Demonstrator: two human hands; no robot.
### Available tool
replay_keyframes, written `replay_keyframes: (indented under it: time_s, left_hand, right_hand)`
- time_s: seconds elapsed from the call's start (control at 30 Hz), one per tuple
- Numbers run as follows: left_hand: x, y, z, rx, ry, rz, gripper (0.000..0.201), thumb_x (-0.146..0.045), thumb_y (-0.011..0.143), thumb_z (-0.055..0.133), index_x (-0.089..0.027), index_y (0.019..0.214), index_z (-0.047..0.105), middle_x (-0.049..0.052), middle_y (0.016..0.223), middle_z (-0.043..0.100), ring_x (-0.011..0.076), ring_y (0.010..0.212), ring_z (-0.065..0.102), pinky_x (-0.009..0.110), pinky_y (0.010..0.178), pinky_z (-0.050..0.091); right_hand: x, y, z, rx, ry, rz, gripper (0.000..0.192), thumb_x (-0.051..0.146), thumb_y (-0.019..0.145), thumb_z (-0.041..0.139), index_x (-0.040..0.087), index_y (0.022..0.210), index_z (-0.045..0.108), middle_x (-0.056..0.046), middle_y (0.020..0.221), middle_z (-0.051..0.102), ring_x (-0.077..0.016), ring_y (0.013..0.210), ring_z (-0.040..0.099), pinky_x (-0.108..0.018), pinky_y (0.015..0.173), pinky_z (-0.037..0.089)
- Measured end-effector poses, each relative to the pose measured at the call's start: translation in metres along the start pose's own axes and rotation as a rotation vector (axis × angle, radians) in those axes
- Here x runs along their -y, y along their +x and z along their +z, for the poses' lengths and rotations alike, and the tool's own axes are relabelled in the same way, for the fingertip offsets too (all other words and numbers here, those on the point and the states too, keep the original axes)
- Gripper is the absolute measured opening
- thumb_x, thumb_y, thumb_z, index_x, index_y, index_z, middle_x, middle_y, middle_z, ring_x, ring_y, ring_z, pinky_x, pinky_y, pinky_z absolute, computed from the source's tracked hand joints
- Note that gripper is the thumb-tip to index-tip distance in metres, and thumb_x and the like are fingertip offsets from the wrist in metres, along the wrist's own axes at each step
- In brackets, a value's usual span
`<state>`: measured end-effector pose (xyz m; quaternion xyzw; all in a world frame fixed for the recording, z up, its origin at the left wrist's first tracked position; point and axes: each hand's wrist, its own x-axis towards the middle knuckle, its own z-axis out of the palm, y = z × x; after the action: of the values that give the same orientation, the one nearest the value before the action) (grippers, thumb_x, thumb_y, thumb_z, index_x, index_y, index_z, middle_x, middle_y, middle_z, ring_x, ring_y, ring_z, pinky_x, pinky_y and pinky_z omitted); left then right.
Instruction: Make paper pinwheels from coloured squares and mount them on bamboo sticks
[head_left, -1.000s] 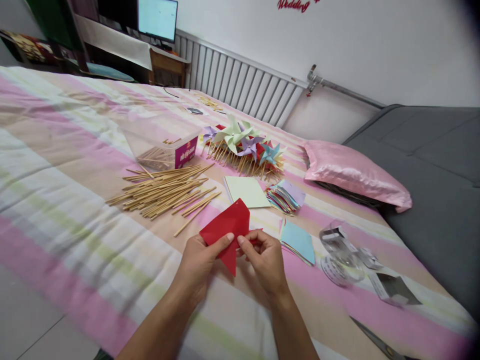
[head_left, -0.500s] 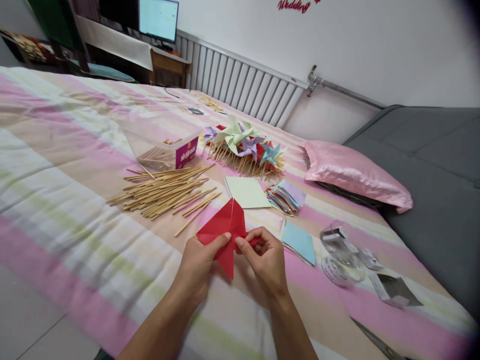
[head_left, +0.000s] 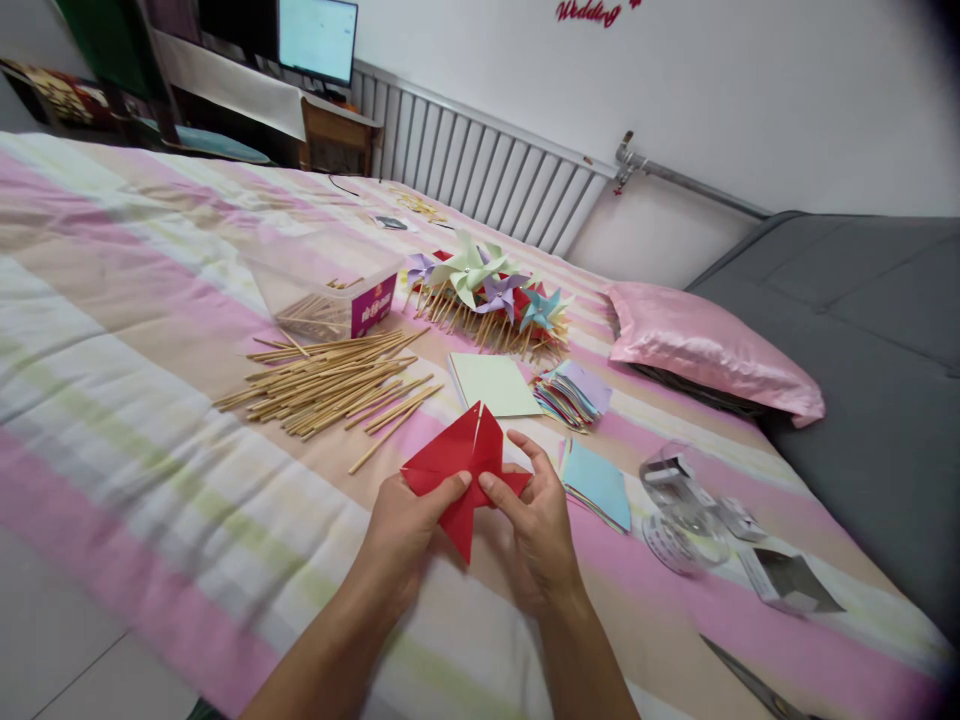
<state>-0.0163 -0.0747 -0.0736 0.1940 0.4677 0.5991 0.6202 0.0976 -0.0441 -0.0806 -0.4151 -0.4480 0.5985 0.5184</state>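
Observation:
Between my two hands, above the striped bedspread, is a red paper pinwheel [head_left: 457, 448] with slit, partly folded corners. My left hand [head_left: 405, 520] grips its left side, thumb on top near the middle. On the other side, my right hand [head_left: 536, 515] pinches it with the thumb near the centre, its index finger raised off the paper. Just beyond lie a stack of pale green paper squares [head_left: 495, 385] and a pile of thin wooden sticks [head_left: 330, 385]. A stack of light blue paper squares [head_left: 598, 485] rests right of my right hand.
Finished pinwheels on sticks [head_left: 487, 285] lie farther back, beside a clear plastic box [head_left: 322, 285] holding sticks. A fanned stack of coloured paper [head_left: 574, 393] is nearby. On the right are a clear round container [head_left: 686, 540], a small open box [head_left: 791, 580], scissors [head_left: 754, 685] and a pink pillow [head_left: 712, 345].
The red paper has shifted slightly right and its right corner now shows as a point. My right index finger has lifted away from the paper.

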Motion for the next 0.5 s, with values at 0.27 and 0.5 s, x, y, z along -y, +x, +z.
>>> replay_keyframes:
  time_s: [0.27, 0.5]
  left_hand:
    - [-0.014, -0.001, -0.007, 0.178, -0.038, -0.073, 0.026, -0.036, 0.068, 0.072, -0.012, 0.078, 0.072, 0.009, 0.07, 0.072, 0.0167, 0.058, 0.063, 0.026, 0.059, 0.047]
    - [-0.014, 0.001, -0.01, 0.221, 0.084, -0.13, 0.025, -0.036, 0.065, 0.074, -0.012, 0.067, 0.07, 0.008, 0.064, 0.07, 0.0146, 0.054, 0.06, 0.023, 0.054, 0.043]
  right_hand:
    - [0.006, 0.006, -0.021, 0.096, 0.026, 0.092, 0.064, 0.027, 0.066, 0.075, 0.021, 0.122, 0.044, 0.001, 0.075, 0.067, -0.0156, 0.063, 0.065, -0.029, 0.067, 0.052]
    - [0.009, 0.008, -0.034, 0.254, -0.075, 0.16, 0.066, 0.026, 0.068, 0.075, 0.025, 0.126, 0.041, 0.002, 0.078, 0.065, -0.0143, 0.065, 0.065, -0.027, 0.067, 0.049]
